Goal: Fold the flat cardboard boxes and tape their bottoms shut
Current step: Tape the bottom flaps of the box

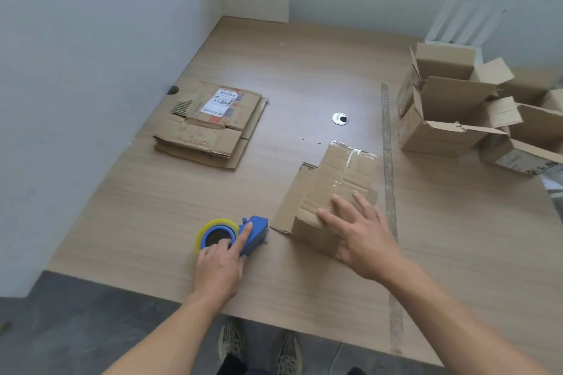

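While the pale wooden counter [304,70] is carrying everything, the folded brown cardboard boxes [451,106] are sitting at its right edge and the stack of flat brown cardboard boxes [210,128] is waiting left. The upturned brown box [329,189], seam taped, is lying near centre; the right hand [362,237], fingers spread flat, is probably steadying it. The left hand [217,268] is gripping the blue-and-yellow tape dispenser [240,234] beside it, index finger outstretched.

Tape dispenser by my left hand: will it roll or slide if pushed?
Likely slides, not rolls: the dispenser lies on its side, roll face up. Its plastic body looks stiff and probably light. The smooth table should offer little grip.
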Action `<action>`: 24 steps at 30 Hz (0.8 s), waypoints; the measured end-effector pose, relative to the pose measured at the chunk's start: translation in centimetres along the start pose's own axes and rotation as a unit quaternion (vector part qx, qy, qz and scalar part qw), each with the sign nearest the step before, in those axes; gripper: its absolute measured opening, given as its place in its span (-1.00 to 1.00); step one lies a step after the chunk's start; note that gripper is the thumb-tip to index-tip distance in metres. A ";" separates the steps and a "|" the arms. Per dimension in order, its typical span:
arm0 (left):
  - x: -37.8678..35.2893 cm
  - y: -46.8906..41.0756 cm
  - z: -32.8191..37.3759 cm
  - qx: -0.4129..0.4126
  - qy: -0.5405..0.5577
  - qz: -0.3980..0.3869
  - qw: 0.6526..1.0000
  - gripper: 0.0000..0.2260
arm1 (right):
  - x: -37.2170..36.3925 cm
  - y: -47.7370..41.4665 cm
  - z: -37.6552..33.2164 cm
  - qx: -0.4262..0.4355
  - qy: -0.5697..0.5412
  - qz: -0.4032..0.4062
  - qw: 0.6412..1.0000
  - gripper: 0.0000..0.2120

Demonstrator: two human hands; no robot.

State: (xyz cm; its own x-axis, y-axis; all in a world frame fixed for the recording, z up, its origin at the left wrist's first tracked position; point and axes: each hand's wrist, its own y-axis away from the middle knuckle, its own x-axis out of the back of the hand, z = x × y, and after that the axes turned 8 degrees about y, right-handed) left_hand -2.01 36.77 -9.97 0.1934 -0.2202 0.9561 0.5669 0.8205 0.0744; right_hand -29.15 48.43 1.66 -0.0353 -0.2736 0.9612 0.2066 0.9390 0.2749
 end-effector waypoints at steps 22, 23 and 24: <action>5.7 0.0 0.7 -0.054 0.152 0.036 0.986 -0.34 | 0.1 -1.0 0.0 0.025 -0.064 0.174 0.982 -0.45; 6.3 0.0 0.5 -0.095 0.142 0.065 0.983 -0.36 | 0.4 -1.0 -0.3 0.034 -0.077 0.206 0.975 -0.49; 6.9 0.0 0.3 -0.130 0.129 0.094 0.979 -0.40 | 0.8 -0.9 -0.6 0.048 -0.091 0.231 0.968 -0.54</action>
State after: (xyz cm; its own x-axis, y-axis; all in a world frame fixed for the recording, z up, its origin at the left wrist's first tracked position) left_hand -0.93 35.46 -3.32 0.4905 -0.2305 0.8404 0.6798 0.7046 -0.2035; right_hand -28.75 47.20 2.15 -0.1346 0.2130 0.9677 0.1509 0.9696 -0.1924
